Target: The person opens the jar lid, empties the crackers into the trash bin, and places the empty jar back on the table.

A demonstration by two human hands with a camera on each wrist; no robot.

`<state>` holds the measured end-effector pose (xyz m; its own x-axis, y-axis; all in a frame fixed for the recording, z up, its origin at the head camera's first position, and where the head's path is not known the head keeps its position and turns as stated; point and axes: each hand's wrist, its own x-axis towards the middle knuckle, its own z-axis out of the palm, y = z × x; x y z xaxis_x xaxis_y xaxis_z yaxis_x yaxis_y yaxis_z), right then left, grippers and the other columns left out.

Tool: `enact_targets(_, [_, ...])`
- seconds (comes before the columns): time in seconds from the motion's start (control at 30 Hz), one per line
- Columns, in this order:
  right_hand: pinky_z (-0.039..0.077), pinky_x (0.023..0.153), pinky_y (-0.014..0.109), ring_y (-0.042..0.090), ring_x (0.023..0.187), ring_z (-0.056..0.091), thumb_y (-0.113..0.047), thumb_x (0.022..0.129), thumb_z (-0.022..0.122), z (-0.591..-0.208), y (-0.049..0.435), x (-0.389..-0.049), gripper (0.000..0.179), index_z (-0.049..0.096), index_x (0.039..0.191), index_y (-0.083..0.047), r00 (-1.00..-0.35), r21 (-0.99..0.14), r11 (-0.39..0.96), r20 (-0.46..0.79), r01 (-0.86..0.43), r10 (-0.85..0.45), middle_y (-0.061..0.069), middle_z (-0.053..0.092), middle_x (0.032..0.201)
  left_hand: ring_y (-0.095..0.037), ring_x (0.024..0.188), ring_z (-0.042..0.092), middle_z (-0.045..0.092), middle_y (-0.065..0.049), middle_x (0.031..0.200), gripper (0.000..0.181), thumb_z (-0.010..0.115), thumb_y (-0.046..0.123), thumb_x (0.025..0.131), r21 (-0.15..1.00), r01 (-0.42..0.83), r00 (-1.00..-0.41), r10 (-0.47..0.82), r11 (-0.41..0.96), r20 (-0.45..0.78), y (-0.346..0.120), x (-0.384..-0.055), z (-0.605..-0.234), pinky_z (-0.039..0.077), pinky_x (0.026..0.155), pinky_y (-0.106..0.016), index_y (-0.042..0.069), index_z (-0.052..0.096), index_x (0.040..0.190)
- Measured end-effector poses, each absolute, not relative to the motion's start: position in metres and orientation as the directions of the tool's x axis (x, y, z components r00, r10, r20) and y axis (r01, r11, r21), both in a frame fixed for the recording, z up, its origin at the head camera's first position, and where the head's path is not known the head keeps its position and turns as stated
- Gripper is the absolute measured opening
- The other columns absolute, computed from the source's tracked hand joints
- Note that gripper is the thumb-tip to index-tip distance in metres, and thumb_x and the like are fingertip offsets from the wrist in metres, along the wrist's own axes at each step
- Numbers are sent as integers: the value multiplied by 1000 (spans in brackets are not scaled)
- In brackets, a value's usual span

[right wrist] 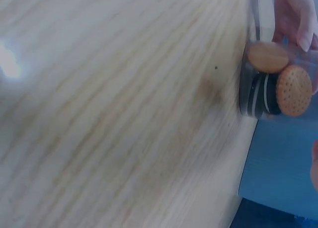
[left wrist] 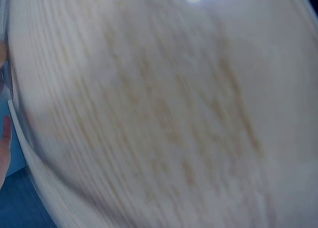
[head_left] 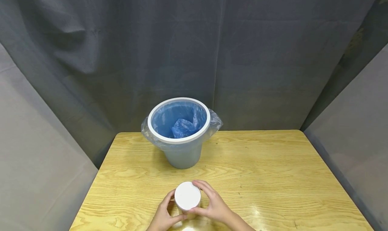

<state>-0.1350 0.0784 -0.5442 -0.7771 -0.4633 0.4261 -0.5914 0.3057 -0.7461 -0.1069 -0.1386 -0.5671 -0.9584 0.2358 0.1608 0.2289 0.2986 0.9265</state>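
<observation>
A clear jar (right wrist: 246,96) with a white lid (head_left: 187,195) stands upright on the table near its front. Round tan biscuits (right wrist: 294,90) and dark sandwich cookies (right wrist: 271,94) show through its wall in the right wrist view. My left hand (head_left: 163,214) grips the jar's left side, thumb toward the front. From the right, my right hand (head_left: 214,205) holds the jar around the lid's edge, index finger behind and thumb in front. Only bits of fingers (left wrist: 4,151) enter the left wrist view at its left edge.
Behind the jar stands a grey-blue bin (head_left: 183,156) with a white rim, lined with a clear bag and holding crumpled blue plastic (head_left: 185,127). The wood-grain table (head_left: 266,170) ends at a dark grey curtain (head_left: 257,72), with pale panels (head_left: 354,133) at both sides.
</observation>
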Motion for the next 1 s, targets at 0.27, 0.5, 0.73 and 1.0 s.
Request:
enact_targets(0.27, [42,91,54,31,118,47,-26,68,80,-529,82,-140,77,44,131,-1,-739,-741,286,396,-608,-545,13,46,132,-16,110,50,54,-2,124,78,84,16,64,929,221,-960,237,298,152,-138,-107,-566,45,89,-40,10,44,130])
enact_targets(0.5, [41,92,55,30,119,46,-27,70,78,-525,86,-147,77,41,133,-3,-706,-747,265,360,-610,-610,12,46,133,-16,111,49,53,-4,125,77,83,17,65,930,219,-958,248,295,147,-139,-107,-565,45,89,-44,9,43,131])
enact_targets(0.73, [40,94,53,25,121,45,-38,74,73,-535,90,-156,75,40,136,-9,-686,-750,259,332,-608,-648,3,43,136,-16,112,48,53,-4,126,77,83,19,65,933,213,-958,248,291,142,-139,-106,-566,45,90,-43,9,43,131])
enact_targets(1.0, [39,95,53,24,122,44,-36,75,74,-531,91,-158,75,40,136,-8,-680,-773,242,308,-587,-665,2,43,137,-12,112,48,53,-3,125,77,83,18,65,934,212,-959,245,286,143,-138,-106,-565,44,91,-43,10,43,131])
